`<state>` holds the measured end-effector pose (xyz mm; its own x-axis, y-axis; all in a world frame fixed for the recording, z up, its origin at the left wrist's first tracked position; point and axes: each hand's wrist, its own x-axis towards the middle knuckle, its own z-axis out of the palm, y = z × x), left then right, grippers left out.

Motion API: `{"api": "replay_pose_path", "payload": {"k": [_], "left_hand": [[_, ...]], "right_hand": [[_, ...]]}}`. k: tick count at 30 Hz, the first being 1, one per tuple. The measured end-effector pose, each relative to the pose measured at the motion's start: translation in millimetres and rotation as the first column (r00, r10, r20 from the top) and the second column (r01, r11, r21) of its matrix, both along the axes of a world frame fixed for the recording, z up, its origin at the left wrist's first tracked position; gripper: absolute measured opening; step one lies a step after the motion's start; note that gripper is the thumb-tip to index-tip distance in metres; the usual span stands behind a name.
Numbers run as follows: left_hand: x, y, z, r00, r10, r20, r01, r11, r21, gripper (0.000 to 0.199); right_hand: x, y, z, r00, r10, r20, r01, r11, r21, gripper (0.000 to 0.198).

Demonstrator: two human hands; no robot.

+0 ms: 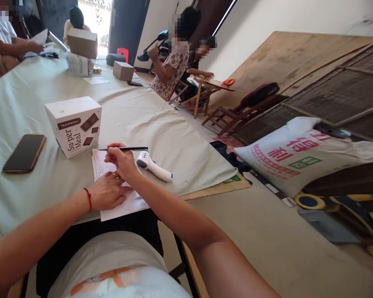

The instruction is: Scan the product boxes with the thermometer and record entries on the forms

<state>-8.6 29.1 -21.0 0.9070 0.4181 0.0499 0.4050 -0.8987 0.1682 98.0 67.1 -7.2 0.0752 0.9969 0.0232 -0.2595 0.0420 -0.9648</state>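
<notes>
A black pen [127, 148] lies nearly level in the fingers of my right hand [122, 162], above the upper part of some paper sheets [115, 214]. My left hand [108, 191], with a red cord at its wrist, rests flat on the same sheets with fingers spread. Writing or print shows on the top sheet, too small to read. Just right of my right hand lies a white and blue infrared thermometer [155, 166]. Beyond the sheets stands a white "Su-per Meal" box [76, 126]. A dark-screened phone [25, 153] lies farther left.
A pale cloth covers the table [161, 124]. At its far end are a stacked brown box [82, 42], a small box [123, 71] and several people. To the right are a folding chair [245, 103] and a full white sack [298, 151].
</notes>
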Motion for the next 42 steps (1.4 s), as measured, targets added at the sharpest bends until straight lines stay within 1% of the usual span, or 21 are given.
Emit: {"api": "replay_pose_path", "payload": {"k": [2,6,8,10,12,13,15,17,19,21,23,25,26,27,29,31,33,37,38,40,42], "left_hand": [[-2,4,0.6,1.000,-0.007,0.025,0.007,1.000,-0.010,0.035],[-6,11,-0.1,0.995,0.001,0.103,0.008,0.996,-0.086,0.029],[-8,15,-0.4,0.990,0.015,0.138,0.004,0.991,-0.131,0.029],[-12,19,1.1,0.988,0.003,0.154,0.025,0.984,-0.177,0.028],[-18,25,5.1,0.989,0.003,0.149,0.030,0.976,-0.217,0.025],[-22,29,7.9,0.991,0.029,0.130,0.001,0.973,-0.231,0.023],[-31,37,14.2,0.988,0.142,0.055,-0.126,0.964,-0.235,0.022],[-41,45,20.4,0.964,0.265,-0.035,-0.266,0.938,-0.223,0.023],[-48,52,25.2,0.930,0.357,-0.083,-0.366,0.905,-0.215,0.023],[-50,54,28.0,0.889,0.447,-0.094,-0.457,0.865,-0.206,0.022],[-49,54,28.8,0.833,0.546,-0.092,-0.553,0.810,-0.194,0.022],[-47,53,27.8,0.779,0.622,-0.081,-0.625,0.757,-0.190,0.027],[-46,53,27.0,0.762,0.643,-0.073,-0.644,0.741,-0.190,0.032],[-45,52,26.0,0.755,0.653,-0.064,-0.651,0.735,-0.187,0.038],[-45,52,24.2,0.759,0.648,-0.066,-0.648,0.740,-0.183,0.048],[-44,52,23.4,0.769,0.632,-0.097,-0.638,0.746,-0.189,0.052],[-44,52,23.9,0.774,0.619,-0.136,-0.633,0.745,-0.210,0.055],[-45,51,26.8,0.805,0.562,-0.190,-0.593,0.762,-0.258,0.073],[-45,50,27.5,0.813,0.549,-0.195,-0.582,0.769,-0.265,0.074],[-45,49,28.8,0.822,0.532,-0.204,-0.569,0.777,-0.268,0.070],[-44,48,29.9,0.825,0.520,-0.222,-0.564,0.783,-0.262,0.064]], "right_hand": [[15,1,-11,0.999,-0.033,0.019,0.033,0.999,-0.019,0.029],[30,-8,-25,0.995,-0.082,0.063,0.081,0.997,0.021,0.027],[33,-9,-29,0.995,-0.087,0.049,0.087,0.996,0.009,0.028],[35,-7,-32,0.996,-0.079,0.034,0.080,0.997,-0.017,0.031],[36,-5,-33,0.995,-0.068,0.068,0.070,0.997,-0.017,0.031],[36,-4,-34,0.993,-0.066,0.100,0.068,0.998,-0.010,0.030],[36,-4,-36,0.985,-0.081,0.153,0.081,0.997,0.007,0.028],[37,-4,-39,0.980,-0.102,0.173,0.101,0.995,0.010,0.027],[38,-4,-43,0.975,-0.111,0.193,0.112,0.994,0.003,0.028],[39,-4,-46,0.964,-0.109,0.241,0.111,0.994,0.007,0.028],[40,-5,-48,0.948,-0.110,0.299,0.104,0.994,0.034,0.027],[41,-7,-48,0.931,-0.104,0.351,0.085,0.994,0.069,0.025],[40,-8,-48,0.923,-0.093,0.373,0.068,0.994,0.082,0.024],[40,-9,-47,0.916,-0.079,0.393,0.047,0.995,0.090,0.024],[38,-12,-45,0.903,-0.039,0.428,-0.002,0.995,0.095,0.023],[36,-13,-43,0.893,-0.011,0.450,-0.035,0.995,0.094,0.023],[35,-14,-42,0.889,-0.005,0.457,-0.040,0.995,0.089,0.023],[35,-16,-40,0.884,-0.043,0.466,-0.011,0.994,0.113,0.020],[36,-17,-40,0.881,-0.048,0.470,-0.015,0.992,0.128,0.019],[37,-19,-38,0.885,-0.021,0.466,-0.050,0.989,0.140,0.018],[37,-22,-37,0.898,0.060,0.436,-0.116,0.988,0.102,0.018]]}}
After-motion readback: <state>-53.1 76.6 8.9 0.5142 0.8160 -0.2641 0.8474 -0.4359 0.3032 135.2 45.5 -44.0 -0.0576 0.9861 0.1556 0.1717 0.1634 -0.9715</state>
